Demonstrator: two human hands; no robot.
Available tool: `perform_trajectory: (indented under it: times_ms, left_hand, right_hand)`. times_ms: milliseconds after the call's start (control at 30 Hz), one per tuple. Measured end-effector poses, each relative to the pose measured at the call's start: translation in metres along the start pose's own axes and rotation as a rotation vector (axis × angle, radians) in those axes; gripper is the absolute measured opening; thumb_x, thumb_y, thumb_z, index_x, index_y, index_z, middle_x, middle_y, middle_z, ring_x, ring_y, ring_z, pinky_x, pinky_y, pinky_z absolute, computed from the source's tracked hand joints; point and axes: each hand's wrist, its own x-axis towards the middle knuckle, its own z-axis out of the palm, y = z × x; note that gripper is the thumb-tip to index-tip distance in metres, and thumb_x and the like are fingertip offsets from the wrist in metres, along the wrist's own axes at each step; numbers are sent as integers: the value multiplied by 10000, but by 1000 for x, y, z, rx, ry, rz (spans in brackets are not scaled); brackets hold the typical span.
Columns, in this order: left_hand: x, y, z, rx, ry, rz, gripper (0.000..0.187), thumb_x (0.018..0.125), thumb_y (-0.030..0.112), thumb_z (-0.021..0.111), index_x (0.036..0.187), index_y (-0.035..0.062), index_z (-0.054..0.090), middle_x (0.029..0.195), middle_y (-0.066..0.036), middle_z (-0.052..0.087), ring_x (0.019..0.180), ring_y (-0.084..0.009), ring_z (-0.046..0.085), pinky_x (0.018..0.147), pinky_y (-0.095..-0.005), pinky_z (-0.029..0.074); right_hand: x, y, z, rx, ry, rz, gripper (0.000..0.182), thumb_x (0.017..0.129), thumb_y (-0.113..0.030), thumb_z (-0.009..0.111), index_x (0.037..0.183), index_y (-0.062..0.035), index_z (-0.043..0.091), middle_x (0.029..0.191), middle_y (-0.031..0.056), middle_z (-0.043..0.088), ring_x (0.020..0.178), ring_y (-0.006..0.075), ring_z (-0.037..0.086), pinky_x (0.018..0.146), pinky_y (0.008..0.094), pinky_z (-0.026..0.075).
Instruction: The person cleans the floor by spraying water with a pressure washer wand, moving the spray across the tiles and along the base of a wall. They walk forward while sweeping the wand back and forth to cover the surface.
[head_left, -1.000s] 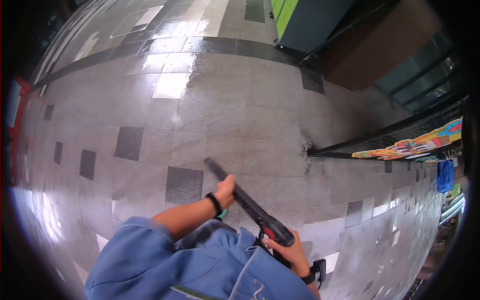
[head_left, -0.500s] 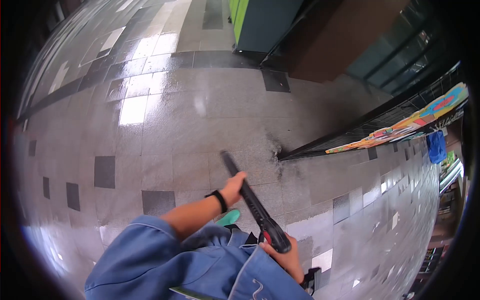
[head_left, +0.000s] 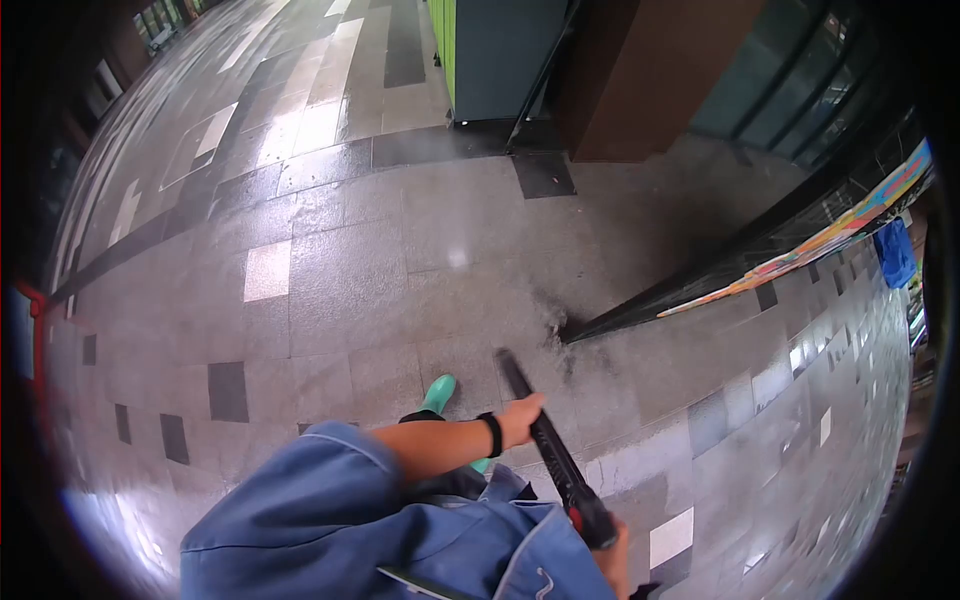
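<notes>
Both my hands are closed around a long black pressure washer gun [head_left: 556,455], which slants from the lower right up to the left. My left hand [head_left: 519,418], with a black band at the wrist, wraps the barrel near its front. At the rear grip, beside a red part, my right hand [head_left: 618,562] is closed; its fingers are mostly hidden by the gun and the blue sleeve. The nozzle end points at the wet tiled floor [head_left: 450,320], where a whitish mist hangs. A green boot [head_left: 438,392] shows below.
To the right, a black panel [head_left: 740,245] with a colourful picture reaches down to the floor. Ahead stand a grey and green cabinet [head_left: 500,70] and a brown pillar [head_left: 625,90]. A blue bag-like thing [head_left: 895,252] lies far right, and a red rail [head_left: 38,340] is at far left.
The gun and both hands have shifted right and down in view. A green boot has come further forward. The camera has turned, so the cabinet and pillar sit further left.
</notes>
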Motion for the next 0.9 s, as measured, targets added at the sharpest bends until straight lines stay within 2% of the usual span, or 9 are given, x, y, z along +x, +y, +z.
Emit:
perform_trajectory:
  times_ms: [33,167,333,433,633,700,733,833,900]
  left_hand:
    - [22,-2,17,0,-52,9,241,756,239,567,879,71,447,731,-90,506,648,-231,564,548,-371,500]
    - [33,16,88,120,-315,-43,336,742,297,602,893,40,446,692,-103,509,564,-206,549,485,-349,480]
    - [-2,55,122,153,-133,53,347,731,222,573,936,-46,488,747,-117,519,626,-234,545,547,-382,466]
    - [19,70,108,90,-90,151,315,734,236,572,886,-19,469,718,-97,472,590,-212,515,503,-382,450]
    - [18,128,73,-46,18,216,308,712,198,581,880,-54,519,744,-118,538,628,-247,548,518,-416,457]
    - [31,151,55,-85,5,269,321,711,211,582,885,-47,504,713,-114,521,580,-242,534,499,-407,458]
    - [25,166,48,-102,-2,308,311,719,219,578,880,-35,501,710,-119,519,575,-250,536,498,-410,461]
    - [-23,207,30,-233,-34,372,248,757,252,543,829,21,491,648,-108,515,553,-246,533,517,-415,472]
    - [-7,223,1,-317,7,386,296,739,243,568,887,23,437,700,-107,481,540,-240,523,526,-406,476]
  right_hand:
    - [-1,40,2,120,160,-7,320,612,-49,724,872,42,561,757,63,599,647,110,563,591,232,450]
    - [-7,6,20,-55,460,-40,332,610,-58,728,876,45,558,763,66,599,648,110,563,593,233,449]
    - [8,-38,6,-168,485,-123,347,608,-69,732,882,48,554,771,69,600,648,110,562,596,233,448]
    - [24,-62,7,-183,412,-177,356,607,-75,735,885,50,551,776,71,600,649,111,561,597,233,447]
    - [66,-104,31,-167,213,-244,371,605,-86,739,890,53,547,784,75,600,650,111,560,600,234,446]
    - [81,-123,51,25,4,-55,333,617,-107,731,856,42,554,737,66,596,637,107,558,593,239,447]
    - [92,-130,62,18,-29,-94,257,606,-96,736,763,5,559,647,29,576,543,66,525,497,208,424]
    - [132,-124,86,-11,-167,-295,238,622,-91,728,754,3,553,626,25,568,527,67,522,473,206,412]
    - [150,-134,100,41,-272,-185,226,642,-96,718,760,5,554,608,21,558,519,70,524,454,204,402]
